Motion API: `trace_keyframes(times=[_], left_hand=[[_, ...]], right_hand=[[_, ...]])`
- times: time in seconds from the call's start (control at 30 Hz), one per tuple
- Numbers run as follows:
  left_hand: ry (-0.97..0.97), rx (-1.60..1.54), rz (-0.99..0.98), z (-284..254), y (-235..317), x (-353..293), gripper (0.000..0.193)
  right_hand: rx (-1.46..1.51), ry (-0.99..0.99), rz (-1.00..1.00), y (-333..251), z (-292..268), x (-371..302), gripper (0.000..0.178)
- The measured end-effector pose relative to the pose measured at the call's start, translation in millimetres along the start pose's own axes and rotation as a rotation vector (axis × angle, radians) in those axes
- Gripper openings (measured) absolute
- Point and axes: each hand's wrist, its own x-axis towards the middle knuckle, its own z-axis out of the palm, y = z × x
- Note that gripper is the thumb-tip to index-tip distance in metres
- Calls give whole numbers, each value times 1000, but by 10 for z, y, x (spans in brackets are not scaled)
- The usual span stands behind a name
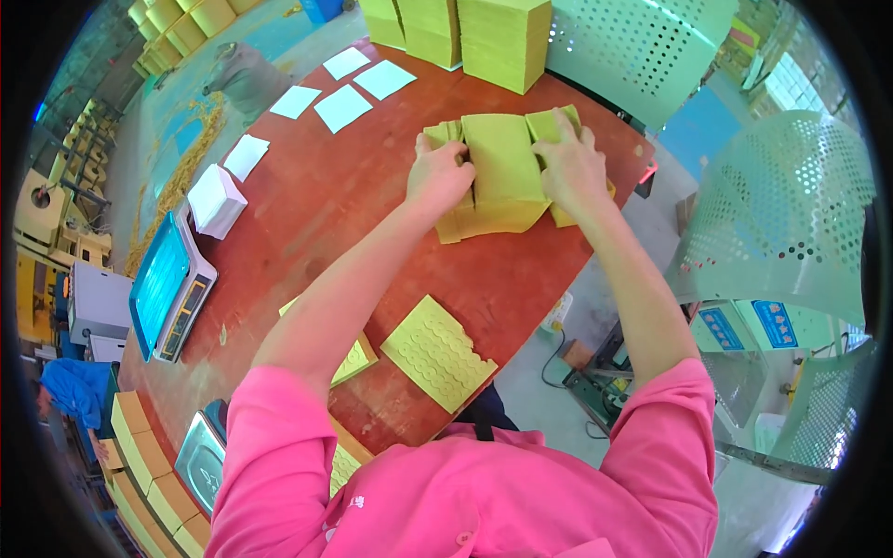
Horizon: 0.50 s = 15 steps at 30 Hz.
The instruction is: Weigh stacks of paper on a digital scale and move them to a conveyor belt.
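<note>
On the red table, a thick stack of yellow paper (pixel 505 172) sits between my hands, with narrower yellow bundles at its left and right. My left hand (pixel 441 175) has its fingers bent round the bundle on the left; the fingertips are partly hidden. Over on the other side, my right hand (pixel 570 166) grips the right-hand bundle, its thumb by the gap beside the middle stack. Nearer to me lies a yellow sheet stack (pixel 437 353) with rows of scalloped cuts and a ragged edge. Another cut yellow stack (pixel 356 362) is partly covered by my left forearm.
Tall yellow paper blocks (pixel 505 42) stand at the table's far edge, beside a perforated pale metal panel (pixel 637 51). Several white paper squares (pixel 343 109) lie at the far left. A white paper block (pixel 217 201) and a scale (pixel 174 284) line the left edge.
</note>
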Motion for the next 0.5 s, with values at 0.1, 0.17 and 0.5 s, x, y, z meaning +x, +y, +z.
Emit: trace_keyframes(times=[0.1, 0.17, 0.5], left_hand=[[-7, -4, -21, 134, 189, 61, 38], [-9, 89, 4, 192, 317, 97, 36], [74, 40, 78, 181, 80, 139, 38]], right_hand=[[-130, 2, -10, 183, -58, 27, 27], [-240, 11, -53, 309, -35, 8, 27], [-63, -32, 14, 342, -110, -84, 37]])
